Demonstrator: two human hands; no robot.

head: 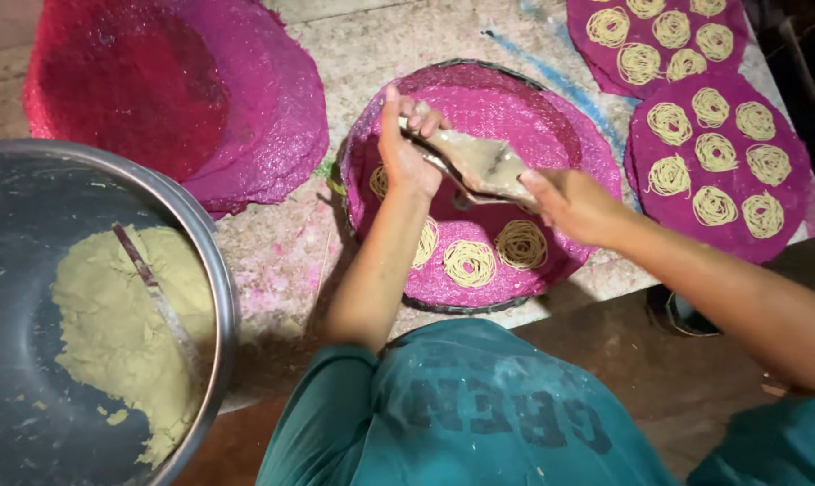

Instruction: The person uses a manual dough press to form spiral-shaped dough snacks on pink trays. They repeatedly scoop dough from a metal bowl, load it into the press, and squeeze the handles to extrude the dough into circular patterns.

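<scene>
Both hands grip a dough-smeared metal noodle press (479, 162) over a round pink woven tray (507, 108). My left hand (406, 144) clasps the press's left handle, and my right hand (574, 205) holds its right end. Under the press, yellow noodle coils (469, 262) lie along the tray's near side; one coil is partly hidden by my left forearm.
A big steel bowl (211, 270) at the left holds yellowish dough (110, 333) and a spoon (151, 283). Stacked pink and red woven mats (272, 108) lie at the back left. Two purple mats (786, 108) covered with several noodle coils sit at the right.
</scene>
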